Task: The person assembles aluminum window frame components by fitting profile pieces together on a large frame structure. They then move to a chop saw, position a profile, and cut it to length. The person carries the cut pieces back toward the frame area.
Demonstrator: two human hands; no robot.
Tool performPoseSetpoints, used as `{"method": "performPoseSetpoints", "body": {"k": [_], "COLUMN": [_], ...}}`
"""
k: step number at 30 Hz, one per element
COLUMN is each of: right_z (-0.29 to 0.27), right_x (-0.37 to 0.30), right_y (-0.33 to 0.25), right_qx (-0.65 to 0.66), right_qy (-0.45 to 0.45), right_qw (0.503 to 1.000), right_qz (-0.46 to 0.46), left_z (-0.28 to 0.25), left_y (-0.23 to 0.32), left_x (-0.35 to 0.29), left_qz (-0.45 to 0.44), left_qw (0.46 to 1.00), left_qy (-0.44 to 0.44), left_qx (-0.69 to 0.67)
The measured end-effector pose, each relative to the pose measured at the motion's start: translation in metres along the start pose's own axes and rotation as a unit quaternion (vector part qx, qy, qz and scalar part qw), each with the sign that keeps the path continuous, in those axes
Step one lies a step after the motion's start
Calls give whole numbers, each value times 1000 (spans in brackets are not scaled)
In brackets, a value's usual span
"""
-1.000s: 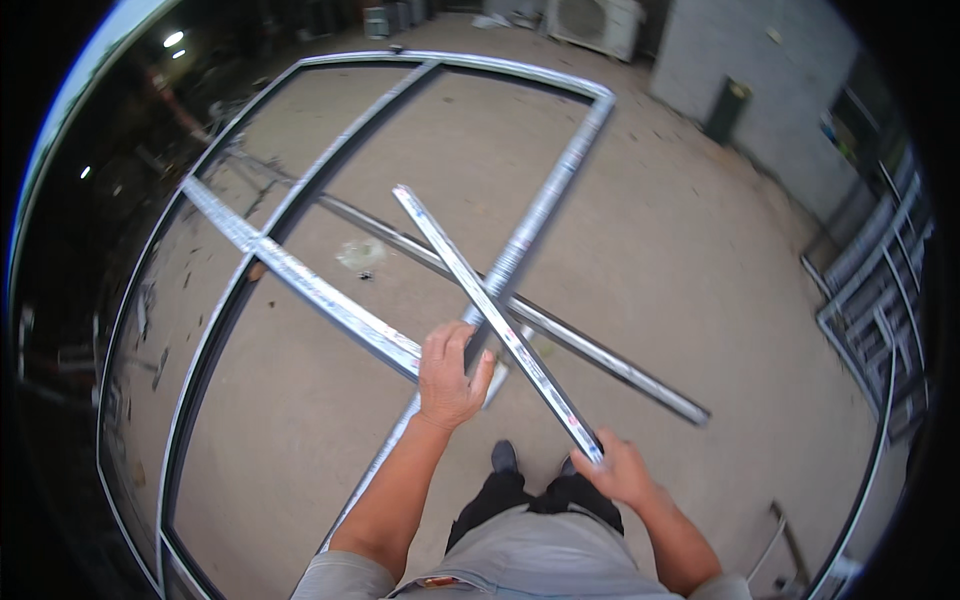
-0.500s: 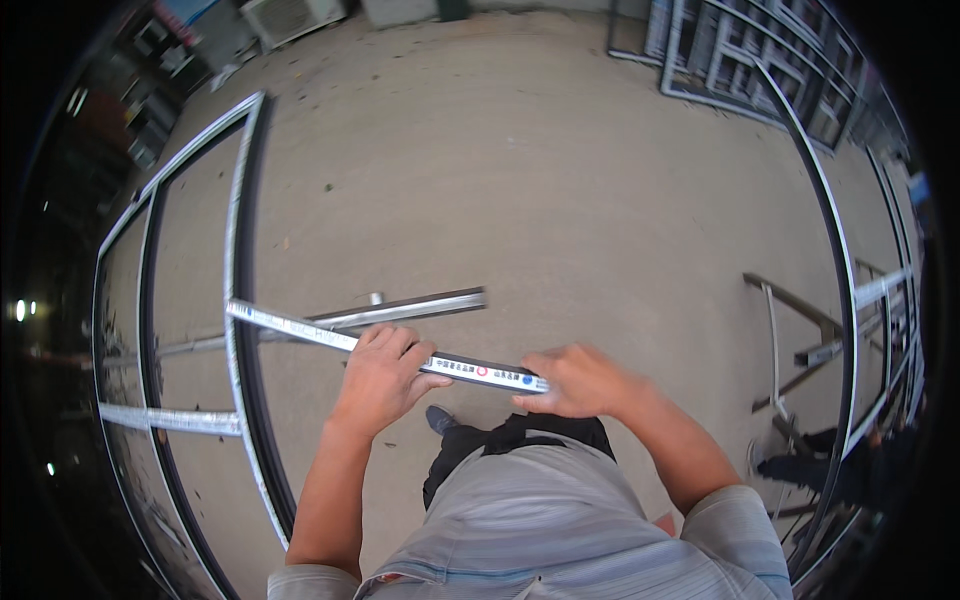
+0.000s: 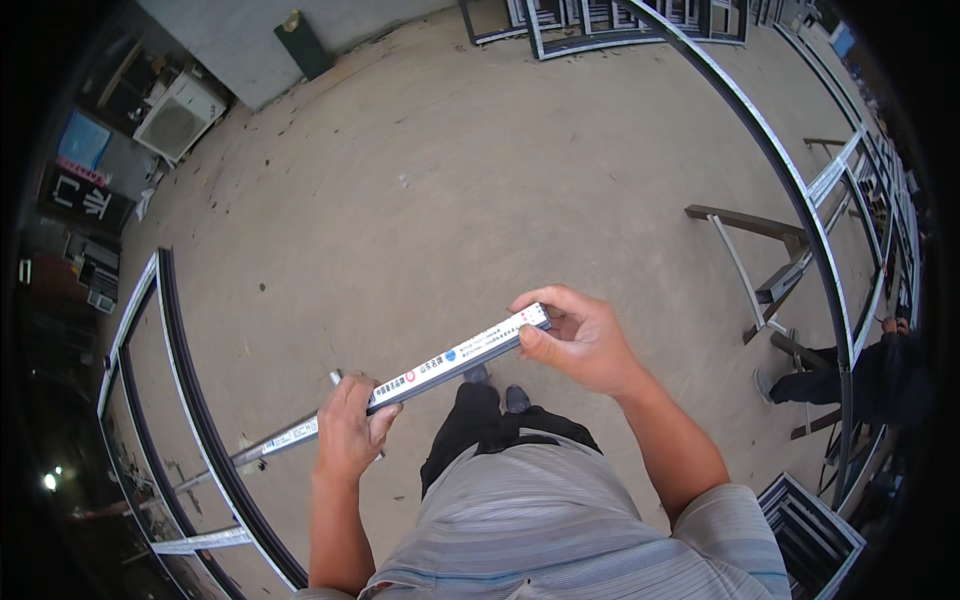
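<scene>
A: What is the left hand [image 3: 347, 428] doing?

B: It is closing around a long, slim, straight metal bar [image 3: 455, 358], dark along its side and covered with white printed film on top. The fingers are curling over the far side and the thumb is pressing on the near side.

A: And the right hand [image 3: 585, 342]?

B: It is pinching the bar's right end. The thumb is lying along the near side, the forefinger is hooking over the far side, and just the bar's thickness is keeping those 2 apart.

A: So where is the bar sitting?

B: The 2 hands are holding it aslant above the tan concrete floor [image 3: 420, 200], in front of the person's body. It is running on past the left hand; I cannot tell whether it is touching anything beyond there.

A: What is standing around it?

B: A large black-and-silver metal frame [image 3: 187, 380] is spreading over the floor's left side, and another large silver-and-black metal frame [image 3: 790, 178] is arching over its right side, near a dark brown metal trestle [image 3: 745, 219]. A boxy white air-conditioner unit [image 3: 180, 117] is standing by the floor's far left corner, and a dark green upright box [image 3: 303, 46] is standing at its far edge.
</scene>
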State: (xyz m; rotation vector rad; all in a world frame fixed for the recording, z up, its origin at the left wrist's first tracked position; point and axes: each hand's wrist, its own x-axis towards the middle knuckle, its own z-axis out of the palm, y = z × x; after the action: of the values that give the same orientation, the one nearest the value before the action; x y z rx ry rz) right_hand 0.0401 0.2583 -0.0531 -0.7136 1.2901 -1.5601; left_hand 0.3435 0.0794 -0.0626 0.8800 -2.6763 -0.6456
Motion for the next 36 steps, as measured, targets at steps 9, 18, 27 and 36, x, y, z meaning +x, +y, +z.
{"method": "performPoseSetpoints", "body": {"k": [9, 18, 27, 36], "right_z": [-34, -64, -71, -15], "right_x": [97, 235, 389, 592], "right_y": [-6, -35, -45, -44], "right_qx": [2, -121, -153, -173], "right_qy": [-14, 21, -21, -213], "right_qw": [1000, 992, 987, 961], "right_qz": [-3, -3, -37, -31], "left_z": [23, 30, 25, 20], "left_y": [-17, -44, -82, -135], "left_x": [79, 207, 311, 373], "left_qz": [-46, -112, -157, -312], "left_qw": [997, 979, 966, 935], "left_qy": [-24, -112, -116, -18], "left_qx": [-57, -131, -170, -165]}}
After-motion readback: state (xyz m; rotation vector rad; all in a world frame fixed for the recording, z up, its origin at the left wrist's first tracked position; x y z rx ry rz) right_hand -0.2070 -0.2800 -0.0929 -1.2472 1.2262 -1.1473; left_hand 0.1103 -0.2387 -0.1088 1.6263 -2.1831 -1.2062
